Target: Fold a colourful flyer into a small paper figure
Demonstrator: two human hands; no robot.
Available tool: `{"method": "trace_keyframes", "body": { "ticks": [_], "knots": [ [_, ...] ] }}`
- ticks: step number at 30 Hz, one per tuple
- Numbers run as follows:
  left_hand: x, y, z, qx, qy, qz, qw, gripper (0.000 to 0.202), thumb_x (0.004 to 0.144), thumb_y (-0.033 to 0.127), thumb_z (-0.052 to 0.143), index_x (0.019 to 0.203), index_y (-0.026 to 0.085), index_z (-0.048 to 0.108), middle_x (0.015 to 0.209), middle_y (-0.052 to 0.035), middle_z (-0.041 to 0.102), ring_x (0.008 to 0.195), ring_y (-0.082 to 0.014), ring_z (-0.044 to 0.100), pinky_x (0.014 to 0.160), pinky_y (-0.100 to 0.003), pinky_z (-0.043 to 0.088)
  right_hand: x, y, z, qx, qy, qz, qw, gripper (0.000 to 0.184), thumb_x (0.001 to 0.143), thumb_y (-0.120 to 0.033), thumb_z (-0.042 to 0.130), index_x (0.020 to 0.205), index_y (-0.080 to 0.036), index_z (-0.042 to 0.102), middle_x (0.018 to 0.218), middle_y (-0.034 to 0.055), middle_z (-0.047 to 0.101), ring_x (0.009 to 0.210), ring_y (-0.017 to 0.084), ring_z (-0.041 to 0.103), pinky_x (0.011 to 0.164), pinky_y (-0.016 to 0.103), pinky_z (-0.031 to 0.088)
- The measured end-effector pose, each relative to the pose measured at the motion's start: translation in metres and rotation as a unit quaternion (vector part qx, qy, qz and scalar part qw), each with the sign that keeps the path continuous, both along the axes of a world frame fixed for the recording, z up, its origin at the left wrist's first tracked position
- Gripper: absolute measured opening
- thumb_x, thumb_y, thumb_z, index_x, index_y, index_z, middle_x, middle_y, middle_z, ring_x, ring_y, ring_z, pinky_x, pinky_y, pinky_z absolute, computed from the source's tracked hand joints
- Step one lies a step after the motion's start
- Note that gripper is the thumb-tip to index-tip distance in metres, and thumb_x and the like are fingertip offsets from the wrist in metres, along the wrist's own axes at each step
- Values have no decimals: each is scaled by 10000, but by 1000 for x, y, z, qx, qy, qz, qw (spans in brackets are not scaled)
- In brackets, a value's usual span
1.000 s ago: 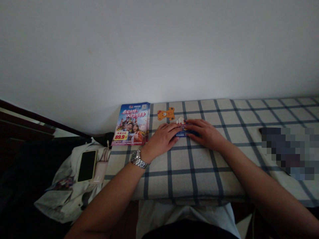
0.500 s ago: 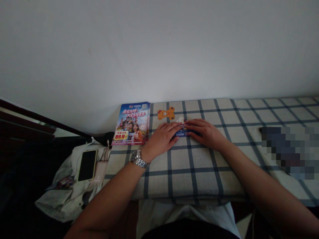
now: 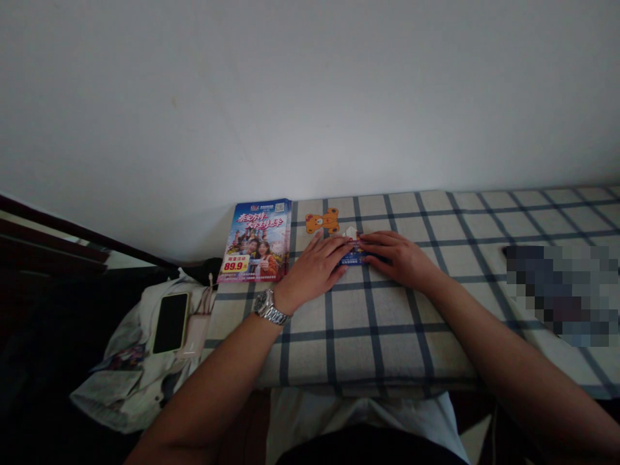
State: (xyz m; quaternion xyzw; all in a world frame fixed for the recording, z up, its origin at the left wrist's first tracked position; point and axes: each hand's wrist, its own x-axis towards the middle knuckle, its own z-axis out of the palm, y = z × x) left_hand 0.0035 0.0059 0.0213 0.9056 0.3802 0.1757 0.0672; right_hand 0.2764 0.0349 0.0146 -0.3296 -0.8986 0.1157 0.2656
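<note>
A small folded paper [image 3: 352,257], dark blue with print and a white pointed top, lies on the checked tablecloth between my hands. From the left, my left hand [image 3: 317,263] reaches over it, fingers stretched out and their tips on its upper part; one finger is raised off to the side. My right hand [image 3: 394,258] lies flat against its right side, fingers extended. Both hands cover parts of the paper, so its full outline is hidden. A metal wristwatch [image 3: 271,307] is on my left wrist.
A stack of printed flyers [image 3: 254,242] lies left of my hands. An orange bear picture [image 3: 322,221] is just behind them. A phone [image 3: 171,323] rests on pale fabric [image 3: 111,394] at lower left. A blurred-out dark item [image 3: 547,284] lies at right. The wall borders the table's back.
One finger of my left hand has lifted and spread away from the others. Both hands otherwise stay in place on the folded paper.
</note>
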Motion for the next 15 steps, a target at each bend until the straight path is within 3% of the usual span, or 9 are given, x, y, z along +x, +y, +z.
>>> {"method": "trace_keyframes", "body": {
  "ticks": [5, 15],
  "knots": [
    [0, -1, -3, 12, 3, -3, 1000, 541, 1094, 285, 523, 1613, 220, 384, 1605, -127, 500, 1557, -277, 406, 1352, -576, 225, -1, -1, 1, 7, -5, -2, 1000, 341, 1041, -295, 637, 1365, -252, 737, 1408, 99, 723, 1328, 305, 661, 1144, 538, 560],
    [2, 0, -7, 13, 13, -8, 1000, 524, 1108, 280, 475, 1609, 159, 379, 1627, -135, 476, 1543, -262, 427, 1362, -511, 252, -1, 1, -2, 25, -25, -6, 999, 356, 1049, -317, 621, 1375, -230, 732, 1413, 114, 716, 1309, 312, 667, 1140, 528, 565]
  ]
}}
